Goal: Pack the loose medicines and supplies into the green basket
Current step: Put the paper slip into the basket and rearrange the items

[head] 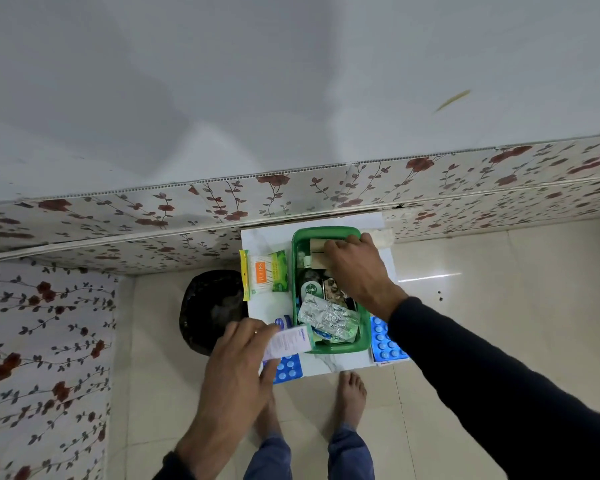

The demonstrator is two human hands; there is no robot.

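Note:
The green basket [326,232] stands on a small white table [329,363] against the wall. Inside it lie a dark Dettol bottle [310,285], foil blister strips [326,315] and a tan roll [317,252]. My right hand [357,268] reaches into the basket's far end, fingers closed on the tan roll. My left hand [236,368] hovers at the table's near left corner, pinching a white and purple box [290,342]. Blue blister packs lie under it [286,368] and right of the basket [385,344]. A green cotton-bud pack [269,271] lies left of the basket.
A small blue jar [283,322] sits by the basket's near left corner. A yellow strip [245,275] lies at the table's left edge. A black bin [212,306] stands on the tiled floor left of the table. My bare feet [352,396] are just below the table.

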